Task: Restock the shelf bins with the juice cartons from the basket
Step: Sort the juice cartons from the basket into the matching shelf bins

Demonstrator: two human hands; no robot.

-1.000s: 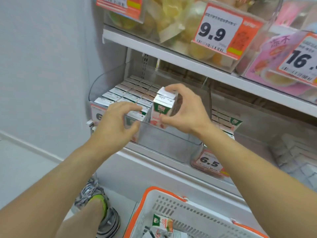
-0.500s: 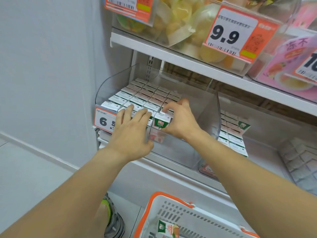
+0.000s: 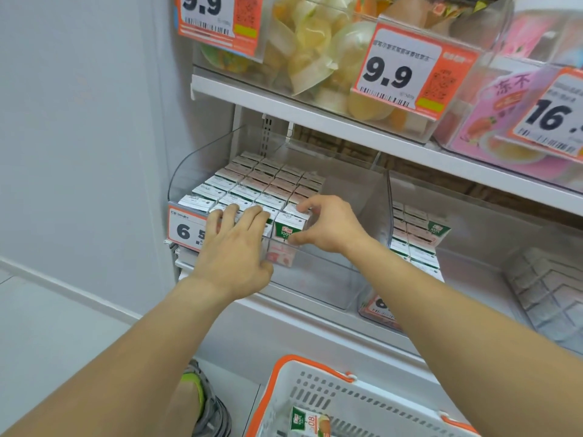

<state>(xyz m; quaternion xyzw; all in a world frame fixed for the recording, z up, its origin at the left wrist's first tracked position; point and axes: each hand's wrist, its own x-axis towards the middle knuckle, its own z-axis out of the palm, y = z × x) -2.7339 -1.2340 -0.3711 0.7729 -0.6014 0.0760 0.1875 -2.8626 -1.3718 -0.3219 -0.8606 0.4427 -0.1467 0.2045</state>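
Right hand (image 3: 328,225) is pinching a juice carton (image 3: 288,227) at the front row of the clear shelf bin (image 3: 315,279), thumb low on the carton's front face, fingers curled over its top. Carton is standing upright inside the bin, at the right end of the front row, touching the packed cartons (image 3: 262,184) behind it and to its left.

Left hand (image 3: 233,247) is lying flat, fingers straight and slightly spread, fingertips pressing on the tops of the front-row cartons just left of the pinched one. It is gripping nothing.

The packed cartons are filling the left part of the bin in neat rows, white tops up; the bin's right part is showing bare clear plastic. A price tag (image 3: 186,230) reading 6.5 is clipping onto the bin's front left corner, partly behind the left hand.

A neighbouring bin (image 3: 473,241) to the right is holding more cartons (image 3: 416,238) of a similar kind, stacked along its left side.

Below, a white basket (image 3: 315,389) with an orange rim is sitting near the shelf base; one carton (image 3: 310,421) is lying on its side in it.

Upper shelf (image 3: 315,118) is carrying clear bins of yellowish packets and pink packs, with tags reading 9.9 (image 3: 400,70) and 16 (image 3: 552,115).

A shoe (image 3: 208,405) with a green collar is showing on the floor at bottom left.
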